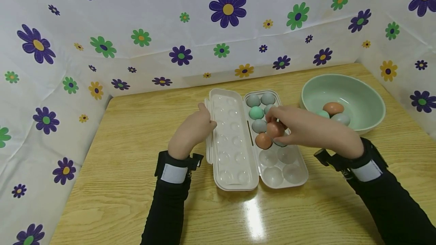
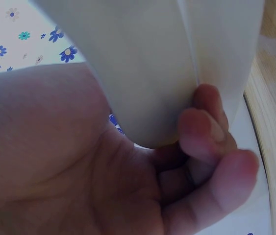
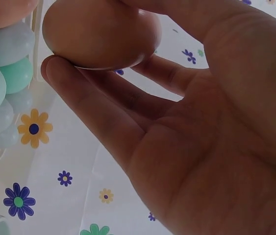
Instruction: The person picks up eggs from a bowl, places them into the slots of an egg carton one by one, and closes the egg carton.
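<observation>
A brown egg (image 1: 275, 129) is pinched between the thumb and fingers of my right hand (image 1: 303, 126), over the egg tray half of an opened plastic egg carton (image 1: 301, 167). In the right wrist view the egg (image 3: 101, 32) lies against the fingertips. Several grey eggs (image 1: 259, 126), a green egg (image 1: 256, 113) and an orange-brown egg (image 1: 263, 141) sit in the cups farther up; part of this group is hidden behind my right hand. On the left, my left hand (image 1: 192, 129) grips the outer edge of the carton's lid (image 1: 235, 177), fingers (image 2: 201, 134) curled about it.
A pale green bowl (image 1: 368, 112) stands at the right back, holding a brown egg (image 1: 333, 108), a grey egg (image 1: 340, 118) and a green egg (image 1: 322, 113). The wooden table (image 1: 136, 143) meets a flower-patterned cloth (image 1: 190, 22) at the back and sides.
</observation>
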Demonstrator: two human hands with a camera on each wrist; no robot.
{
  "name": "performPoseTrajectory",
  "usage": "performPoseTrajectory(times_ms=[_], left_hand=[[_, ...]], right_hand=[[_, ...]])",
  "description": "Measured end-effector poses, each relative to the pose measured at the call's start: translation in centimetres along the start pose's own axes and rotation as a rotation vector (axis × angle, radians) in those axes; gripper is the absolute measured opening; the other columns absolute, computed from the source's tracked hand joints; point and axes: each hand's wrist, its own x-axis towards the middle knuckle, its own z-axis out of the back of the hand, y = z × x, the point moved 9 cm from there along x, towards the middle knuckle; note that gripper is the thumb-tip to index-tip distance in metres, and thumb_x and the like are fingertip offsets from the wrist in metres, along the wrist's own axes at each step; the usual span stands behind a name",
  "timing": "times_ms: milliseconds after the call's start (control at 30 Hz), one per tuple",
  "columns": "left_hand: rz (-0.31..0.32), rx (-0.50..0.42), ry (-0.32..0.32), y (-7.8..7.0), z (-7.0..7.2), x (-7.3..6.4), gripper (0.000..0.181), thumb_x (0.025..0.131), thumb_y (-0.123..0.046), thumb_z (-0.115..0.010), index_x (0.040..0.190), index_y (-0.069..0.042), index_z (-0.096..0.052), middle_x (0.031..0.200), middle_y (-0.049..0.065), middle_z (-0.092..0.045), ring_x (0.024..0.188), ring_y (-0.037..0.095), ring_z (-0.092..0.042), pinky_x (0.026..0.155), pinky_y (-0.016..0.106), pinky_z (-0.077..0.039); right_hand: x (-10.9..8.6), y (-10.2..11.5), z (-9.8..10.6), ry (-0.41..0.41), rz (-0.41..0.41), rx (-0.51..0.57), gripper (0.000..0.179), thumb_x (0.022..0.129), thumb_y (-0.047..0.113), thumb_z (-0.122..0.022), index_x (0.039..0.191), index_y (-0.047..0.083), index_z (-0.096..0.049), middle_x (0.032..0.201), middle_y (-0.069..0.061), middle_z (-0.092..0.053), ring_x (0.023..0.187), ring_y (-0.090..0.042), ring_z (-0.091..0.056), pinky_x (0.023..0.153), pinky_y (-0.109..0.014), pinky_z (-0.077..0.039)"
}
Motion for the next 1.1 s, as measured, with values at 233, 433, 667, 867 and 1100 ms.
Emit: performPoseTrajectory(times_ms=[233, 433, 667, 867, 1100], left_hand=[[0.004, 0.001, 0.000, 0.1, -0.1, 0.1, 0.074, 0.098, -0.016, -0.046, 0.147, 0.021, -0.005, 0.061, 0.003, -0.042, 0.051, 0.015, -0.045, 0.043, 0.023, -0.028], [0.007, 0.000, -0.002, 0.2, -0.2, 0.2, 0.073, 0.098, -0.016, -0.046, 0.147, 0.021, -0.006, 0.061, 0.003, -0.042, 0.050, 0.015, -0.045, 0.042, 0.022, -0.027], [0.005, 0.003, -0.006, 0.2, -0.1, 0.2, 0.073, 0.098, -0.016, -0.046, 0.147, 0.021, -0.006, 0.060, 0.002, -0.042, 0.048, 0.014, -0.043, 0.041, 0.022, -0.027], [0.002, 0.002, -0.009, 0.1, -0.1, 0.1, 0.073, 0.098, -0.016, -0.046, 0.147, 0.021, -0.006, 0.060, 0.002, -0.042, 0.049, 0.015, -0.044, 0.041, 0.022, -0.027], [-0.001, 0.008, -0.007, 0.1, 0.0, 0.1, 0.074, 0.098, -0.016, -0.046, 0.147, 0.021, -0.006, 0.059, 0.002, -0.041, 0.048, 0.014, -0.043, 0.041, 0.023, -0.027]], right_hand=[[0.2, 0.6, -0.7, 0.020, 0.030, 0.013, 0.033, 0.078, 0.012, -0.076, 0.104, 0.011, -0.057, 0.089, -0.003, -0.059, 0.079, -0.018, -0.054, 0.068, -0.030, -0.050], [0.3, 0.8, -1.5, 0.067, 0.017, 0.026, 0.032, 0.077, 0.011, -0.075, 0.105, 0.009, -0.059, 0.091, -0.004, -0.058, 0.078, -0.019, -0.053, 0.066, -0.029, -0.049], [0.4, 1.1, -2.3, 0.081, 0.039, 0.005, 0.032, 0.076, 0.011, -0.074, 0.105, 0.011, -0.061, 0.094, -0.003, -0.058, 0.080, -0.017, -0.053, 0.070, -0.031, -0.049], [0.7, 1.3, -3.1, 0.126, 0.044, 0.019, 0.031, 0.077, 0.012, -0.075, 0.103, 0.013, -0.059, 0.092, -0.001, -0.055, 0.079, -0.015, -0.052, 0.067, -0.028, -0.047], [1.0, 1.9, -4.0, 0.157, 0.039, 0.037, 0.030, 0.077, 0.012, -0.075, 0.102, 0.014, -0.057, 0.088, 0.000, -0.055, 0.077, -0.014, -0.052, 0.063, -0.026, -0.046]])
